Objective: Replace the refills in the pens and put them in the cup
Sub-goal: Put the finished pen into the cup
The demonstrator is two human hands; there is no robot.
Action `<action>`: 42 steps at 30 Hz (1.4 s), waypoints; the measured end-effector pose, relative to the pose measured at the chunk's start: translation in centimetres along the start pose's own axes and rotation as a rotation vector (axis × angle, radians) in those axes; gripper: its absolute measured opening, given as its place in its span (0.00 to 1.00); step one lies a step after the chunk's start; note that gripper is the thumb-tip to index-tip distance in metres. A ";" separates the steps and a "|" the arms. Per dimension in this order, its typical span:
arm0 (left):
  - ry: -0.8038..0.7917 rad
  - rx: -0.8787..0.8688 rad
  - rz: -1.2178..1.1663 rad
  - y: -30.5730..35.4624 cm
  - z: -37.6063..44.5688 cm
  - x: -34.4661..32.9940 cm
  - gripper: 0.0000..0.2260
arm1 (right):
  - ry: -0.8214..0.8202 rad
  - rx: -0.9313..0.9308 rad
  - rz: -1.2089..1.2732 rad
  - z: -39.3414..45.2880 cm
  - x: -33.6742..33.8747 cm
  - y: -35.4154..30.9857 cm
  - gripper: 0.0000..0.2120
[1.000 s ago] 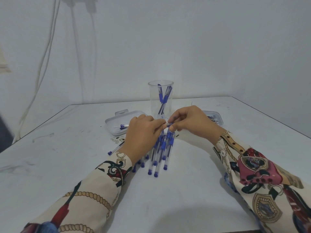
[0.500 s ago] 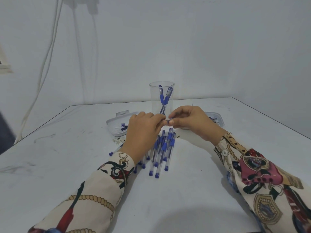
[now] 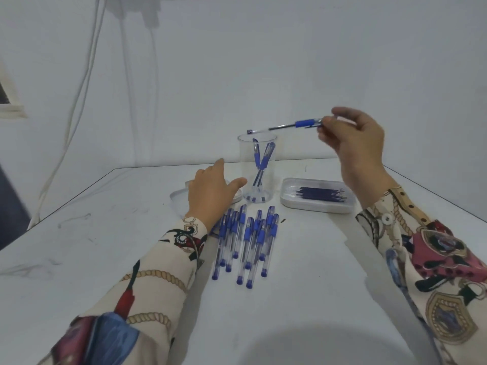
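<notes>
Since the earlier frame the hands have separated: the right hand (image 3: 353,143) has risen and pinches a blue-grip pen (image 3: 287,126) nearly level above the clear cup (image 3: 257,171), while the left hand (image 3: 210,192), fingers relaxed and holding nothing, hovers over the left white tray (image 3: 177,200). The cup holds two or three pens; further pens (image 3: 246,242) lie grouped on the white table (image 3: 303,285), with dark refills (image 3: 321,193) in the right tray (image 3: 287,204). No legible writing; white wall, white cables (image 3: 76,106) at left
</notes>
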State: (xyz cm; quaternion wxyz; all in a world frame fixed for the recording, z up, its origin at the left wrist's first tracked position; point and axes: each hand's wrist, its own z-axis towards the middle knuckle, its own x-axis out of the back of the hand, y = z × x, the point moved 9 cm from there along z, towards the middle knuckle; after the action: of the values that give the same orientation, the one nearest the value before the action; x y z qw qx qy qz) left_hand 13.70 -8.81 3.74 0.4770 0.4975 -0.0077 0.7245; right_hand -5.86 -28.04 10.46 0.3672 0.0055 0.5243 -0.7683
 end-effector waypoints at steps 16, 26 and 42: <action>-0.162 0.118 -0.491 3.0 2.7 -2.8 0.28 | -0.217 0.217 -0.718 2.3 -8.4 2.4 0.09; -0.161 0.110 -0.500 3.2 2.2 -2.4 0.25 | -0.372 0.283 -1.123 0.8 -10.3 4.3 0.12; -0.190 0.073 -0.385 1.0 -2.6 -1.3 0.24 | -0.692 0.284 -0.965 -6.4 -5.4 5.7 0.06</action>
State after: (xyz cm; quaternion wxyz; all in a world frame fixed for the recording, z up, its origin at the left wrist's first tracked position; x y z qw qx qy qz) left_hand 11.20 -8.96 1.94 0.5856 0.5728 0.0687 0.5695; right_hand -1.10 -20.87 5.11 0.1221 -0.4336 0.2102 -0.8677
